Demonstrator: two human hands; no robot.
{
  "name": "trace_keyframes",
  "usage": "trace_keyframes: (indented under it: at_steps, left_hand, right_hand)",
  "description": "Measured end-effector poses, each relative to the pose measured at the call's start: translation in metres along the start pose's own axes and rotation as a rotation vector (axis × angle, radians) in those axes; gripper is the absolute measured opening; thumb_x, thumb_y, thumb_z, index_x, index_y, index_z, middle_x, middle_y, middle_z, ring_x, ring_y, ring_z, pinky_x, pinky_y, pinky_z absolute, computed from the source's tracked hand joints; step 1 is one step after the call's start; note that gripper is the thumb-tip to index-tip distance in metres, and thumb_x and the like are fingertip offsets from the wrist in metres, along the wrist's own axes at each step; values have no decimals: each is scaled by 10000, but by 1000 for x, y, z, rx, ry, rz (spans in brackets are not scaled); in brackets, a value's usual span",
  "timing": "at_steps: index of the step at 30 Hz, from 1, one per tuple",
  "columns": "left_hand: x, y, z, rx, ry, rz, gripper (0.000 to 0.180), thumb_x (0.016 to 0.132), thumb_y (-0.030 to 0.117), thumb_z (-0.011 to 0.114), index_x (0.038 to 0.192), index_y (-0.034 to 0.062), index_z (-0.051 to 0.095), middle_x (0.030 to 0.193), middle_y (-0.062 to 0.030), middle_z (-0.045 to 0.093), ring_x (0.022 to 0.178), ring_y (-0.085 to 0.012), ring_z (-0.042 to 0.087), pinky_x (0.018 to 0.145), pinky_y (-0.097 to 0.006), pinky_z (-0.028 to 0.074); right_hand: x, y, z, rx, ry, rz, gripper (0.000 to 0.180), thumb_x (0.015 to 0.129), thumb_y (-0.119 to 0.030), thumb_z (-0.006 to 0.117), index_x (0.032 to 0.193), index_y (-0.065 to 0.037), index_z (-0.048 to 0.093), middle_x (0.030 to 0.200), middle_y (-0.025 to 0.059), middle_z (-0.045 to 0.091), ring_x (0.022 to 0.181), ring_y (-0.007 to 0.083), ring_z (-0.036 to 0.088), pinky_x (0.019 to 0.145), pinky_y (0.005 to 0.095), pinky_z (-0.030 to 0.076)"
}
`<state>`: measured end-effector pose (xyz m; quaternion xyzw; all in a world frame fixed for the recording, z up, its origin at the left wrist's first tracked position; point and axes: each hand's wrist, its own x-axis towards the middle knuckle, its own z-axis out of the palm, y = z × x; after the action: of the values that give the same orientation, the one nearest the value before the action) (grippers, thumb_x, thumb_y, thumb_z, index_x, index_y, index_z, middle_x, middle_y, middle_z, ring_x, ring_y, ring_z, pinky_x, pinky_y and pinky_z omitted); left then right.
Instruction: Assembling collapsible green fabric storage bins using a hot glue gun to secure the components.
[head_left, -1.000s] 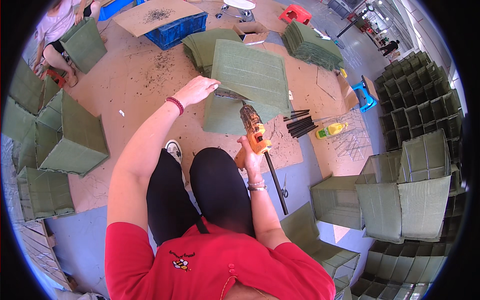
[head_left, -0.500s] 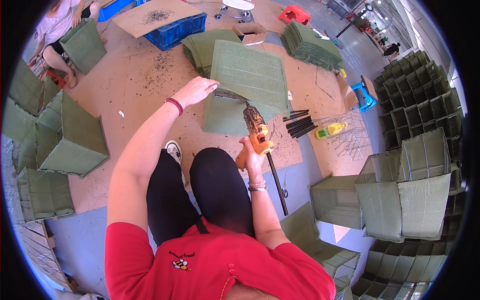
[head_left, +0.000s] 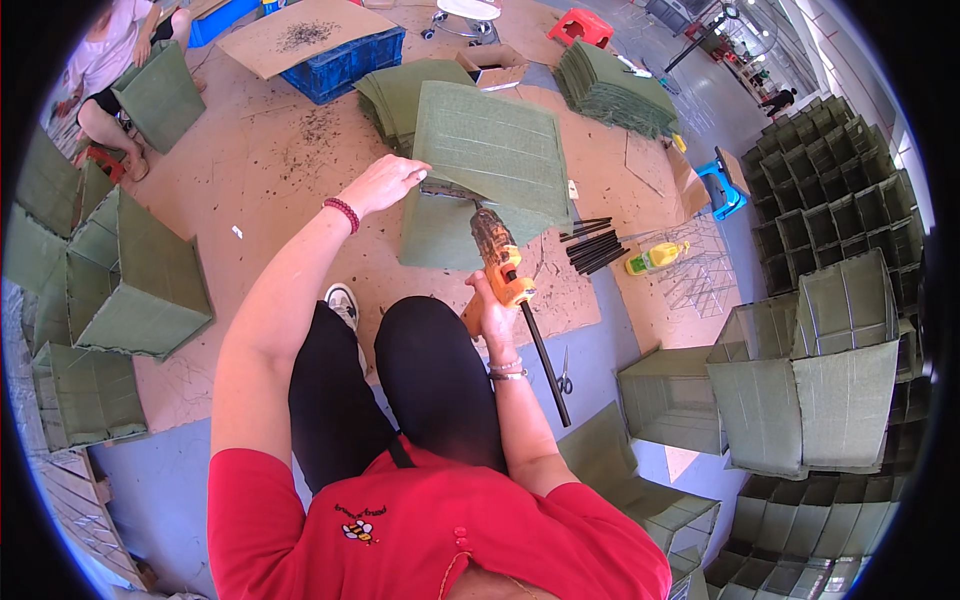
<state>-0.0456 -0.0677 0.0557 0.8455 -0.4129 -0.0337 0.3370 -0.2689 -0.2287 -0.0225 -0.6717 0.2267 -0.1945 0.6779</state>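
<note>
My left hand (head_left: 388, 185) pinches the near left corner of a green fabric panel (head_left: 490, 135), holding it slightly raised over a green fabric box (head_left: 432, 238). A narrow dark gap shows between panel and box beside my fingers. Gripped in my right hand (head_left: 490, 308) is an orange glue gun (head_left: 508, 272) with a dark, stained front. Its nozzle points into the gap, at the panel's near edge; whether it touches is too small to tell. A long black glue stick (head_left: 545, 365) juts from the gun's back end toward me.
Several black glue sticks (head_left: 595, 250) and a yellow bottle (head_left: 657, 258) lie right of the box, near wire frames (head_left: 703, 275). Scissors (head_left: 565, 372) lie on the floor. Green panel stacks (head_left: 615, 92) stand behind; finished-looking green boxes (head_left: 150, 270) flank both sides. Another person (head_left: 105, 60) sits far left.
The glue gun's nozzle has shifted a little left along the panel's near edge, toward my left hand. My left hand keeps its pinch on the corner. The whole view has drifted slightly.
</note>
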Motion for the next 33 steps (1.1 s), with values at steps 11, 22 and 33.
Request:
trace_keyframes:
  at_steps: [11, 22, 33]
  left_hand:
    - [0, 0, -1, -25, 7, -13, 295, 929, 194, 436, 1096, 14, 598, 977, -228, 620, 904, -372, 587, 809, -420, 457]
    - [1, 4, -2, -64, 29, -58, 287, 920, 191, 457, 1071, -4, 603, 946, -236, 623, 865, -383, 600, 774, -418, 466]
    - [0, 4, -1, -82, 49, -65, 289, 922, 193, 456, 1073, -6, 601, 953, -239, 621, 866, -381, 602, 772, -414, 467]
  right_hand:
    - [5, 10, -12, 26, 22, -32, 151, 865, -197, 601, 866, -50, 566, 790, 12, 608, 773, 105, 544, 732, 268, 432]
    - [10, 13, -18, 70, 42, -40, 162, 870, -153, 588, 970, -40, 527, 774, 35, 599, 750, 111, 550, 717, 266, 436]
    - [11, 14, -27, 117, 53, -26, 152, 857, -201, 611, 824, -54, 592, 811, -4, 577, 785, 100, 499, 714, 269, 404]
